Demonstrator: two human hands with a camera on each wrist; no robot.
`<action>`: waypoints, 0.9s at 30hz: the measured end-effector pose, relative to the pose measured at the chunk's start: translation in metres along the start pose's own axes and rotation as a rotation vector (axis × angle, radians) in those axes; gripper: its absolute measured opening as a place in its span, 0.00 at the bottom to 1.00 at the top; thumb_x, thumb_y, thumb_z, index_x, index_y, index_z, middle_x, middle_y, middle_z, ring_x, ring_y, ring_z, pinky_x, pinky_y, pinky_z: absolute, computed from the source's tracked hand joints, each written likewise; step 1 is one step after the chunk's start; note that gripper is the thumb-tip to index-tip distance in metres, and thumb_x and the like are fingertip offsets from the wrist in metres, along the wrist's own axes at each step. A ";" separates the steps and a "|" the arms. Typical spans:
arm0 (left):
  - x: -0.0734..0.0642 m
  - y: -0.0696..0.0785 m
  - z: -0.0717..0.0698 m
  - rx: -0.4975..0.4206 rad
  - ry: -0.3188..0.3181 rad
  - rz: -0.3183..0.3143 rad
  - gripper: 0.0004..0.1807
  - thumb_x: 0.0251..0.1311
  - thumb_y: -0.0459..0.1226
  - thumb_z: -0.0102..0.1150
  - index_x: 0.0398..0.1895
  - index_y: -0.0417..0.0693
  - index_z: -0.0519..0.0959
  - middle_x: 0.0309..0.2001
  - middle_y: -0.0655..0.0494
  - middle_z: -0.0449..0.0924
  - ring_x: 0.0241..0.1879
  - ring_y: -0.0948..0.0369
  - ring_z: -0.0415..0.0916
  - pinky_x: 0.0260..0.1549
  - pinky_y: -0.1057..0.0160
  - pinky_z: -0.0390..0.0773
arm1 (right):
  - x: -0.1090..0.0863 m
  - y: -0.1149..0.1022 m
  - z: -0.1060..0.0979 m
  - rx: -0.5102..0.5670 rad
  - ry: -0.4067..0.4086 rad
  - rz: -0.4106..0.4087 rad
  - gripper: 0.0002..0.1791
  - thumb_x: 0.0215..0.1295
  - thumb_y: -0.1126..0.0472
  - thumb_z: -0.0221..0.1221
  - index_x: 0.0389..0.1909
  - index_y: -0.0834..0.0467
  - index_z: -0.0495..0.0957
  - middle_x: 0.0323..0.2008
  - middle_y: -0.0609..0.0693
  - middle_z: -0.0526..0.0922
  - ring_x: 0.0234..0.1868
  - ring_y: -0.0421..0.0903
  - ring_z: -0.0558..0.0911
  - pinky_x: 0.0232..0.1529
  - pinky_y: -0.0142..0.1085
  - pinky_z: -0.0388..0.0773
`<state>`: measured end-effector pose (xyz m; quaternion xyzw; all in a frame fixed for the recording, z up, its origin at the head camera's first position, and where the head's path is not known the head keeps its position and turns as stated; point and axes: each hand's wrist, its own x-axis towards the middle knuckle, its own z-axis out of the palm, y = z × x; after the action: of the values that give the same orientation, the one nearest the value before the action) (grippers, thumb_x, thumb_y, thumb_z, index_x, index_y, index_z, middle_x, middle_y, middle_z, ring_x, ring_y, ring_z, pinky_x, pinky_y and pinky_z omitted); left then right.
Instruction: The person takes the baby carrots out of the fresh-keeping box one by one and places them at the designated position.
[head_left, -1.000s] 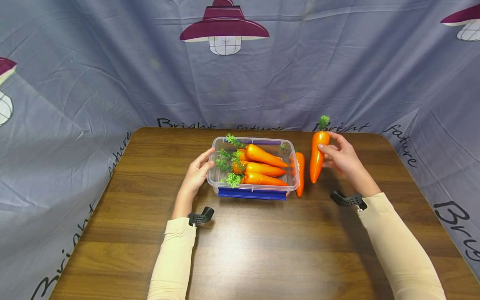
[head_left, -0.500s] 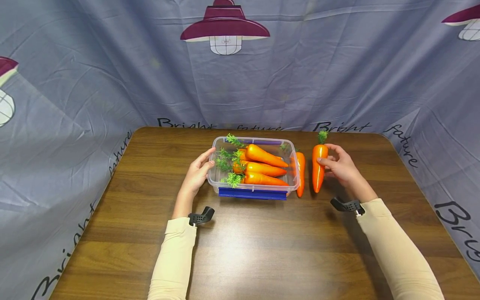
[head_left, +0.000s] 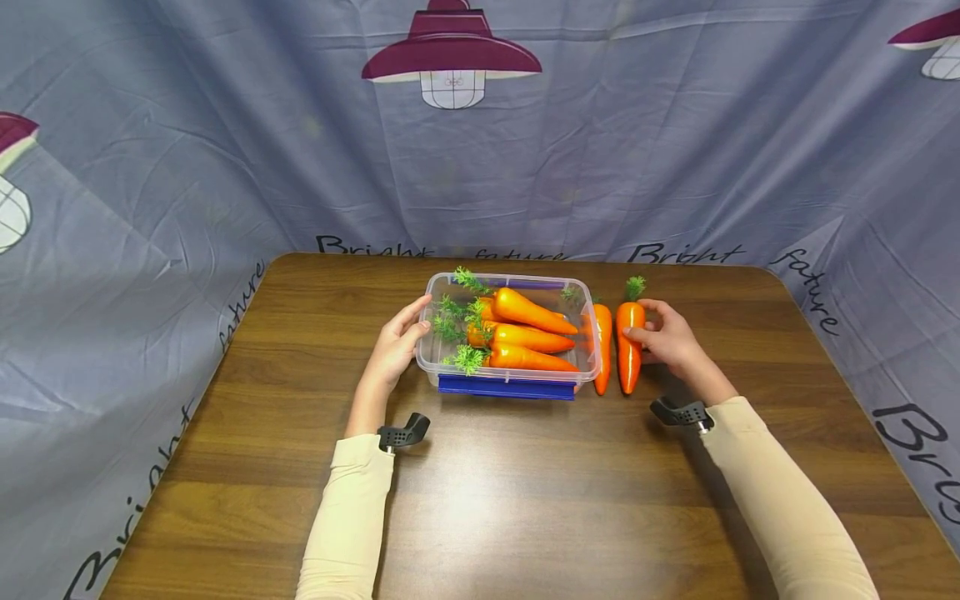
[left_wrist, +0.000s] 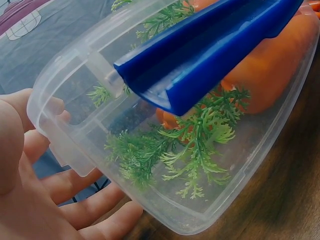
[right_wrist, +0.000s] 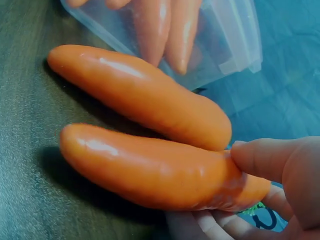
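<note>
In the head view a clear plastic container [head_left: 510, 375] with blue side clips holds several orange carrots [head_left: 528, 337] with green leafy tops. My left hand [head_left: 393, 342] grips its left end, thumb at the rim and fingers along the outer wall, as the left wrist view shows. To the right of the container, one carrot [head_left: 602, 350] lies on the table; its top is mostly hidden behind the container wall. Beside it, my right hand [head_left: 670, 337] pinches another carrot [right_wrist: 150, 172] near its thick end, thumb on one side and fingers underneath. Its tip points toward the near edge.
The brown wooden table [head_left: 487, 500] has a grey-blue curtain [head_left: 300, 150] behind it and at both sides. A blue clip [left_wrist: 200, 55] hangs out from the container's near side. Black camera mounts [head_left: 405, 432] sit on both wrists.
My right hand has lowered its carrot toward the near edge and shifted it left, close alongside the carrot on the table. The left hand and the container stay in place.
</note>
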<state>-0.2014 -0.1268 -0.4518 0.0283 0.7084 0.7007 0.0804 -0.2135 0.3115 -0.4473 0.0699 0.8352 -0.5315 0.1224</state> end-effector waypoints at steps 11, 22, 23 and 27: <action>0.000 0.001 0.000 0.016 0.002 -0.004 0.29 0.74 0.34 0.46 0.78 0.49 0.64 0.81 0.46 0.54 0.78 0.46 0.57 0.65 0.36 0.72 | 0.004 -0.003 0.007 -0.093 -0.001 0.027 0.42 0.72 0.63 0.60 0.78 0.65 0.48 0.57 0.73 0.69 0.32 0.40 0.82 0.34 0.42 0.89; 0.000 0.000 0.000 0.018 0.005 -0.009 0.29 0.75 0.33 0.45 0.78 0.48 0.63 0.81 0.44 0.54 0.77 0.45 0.59 0.65 0.37 0.72 | 0.008 -0.008 0.010 -0.078 0.010 0.048 0.41 0.71 0.65 0.59 0.79 0.64 0.49 0.61 0.74 0.67 0.32 0.42 0.83 0.35 0.43 0.89; 0.001 -0.001 -0.001 0.023 0.005 -0.009 0.29 0.75 0.33 0.45 0.78 0.48 0.63 0.81 0.44 0.54 0.77 0.45 0.59 0.65 0.37 0.73 | 0.008 -0.008 0.010 -0.079 0.011 0.047 0.41 0.71 0.65 0.59 0.79 0.64 0.49 0.61 0.74 0.67 0.32 0.42 0.83 0.35 0.43 0.89; 0.001 0.000 -0.001 0.037 0.007 -0.011 0.29 0.75 0.34 0.45 0.78 0.49 0.63 0.81 0.45 0.54 0.77 0.46 0.59 0.64 0.39 0.73 | 0.009 -0.007 0.009 -0.078 0.012 0.047 0.41 0.72 0.65 0.59 0.79 0.64 0.49 0.61 0.74 0.67 0.32 0.42 0.83 0.35 0.42 0.89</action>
<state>-0.2028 -0.1271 -0.4524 0.0235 0.7215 0.6872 0.0813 -0.2223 0.2997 -0.4471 0.0878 0.8541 -0.4954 0.1321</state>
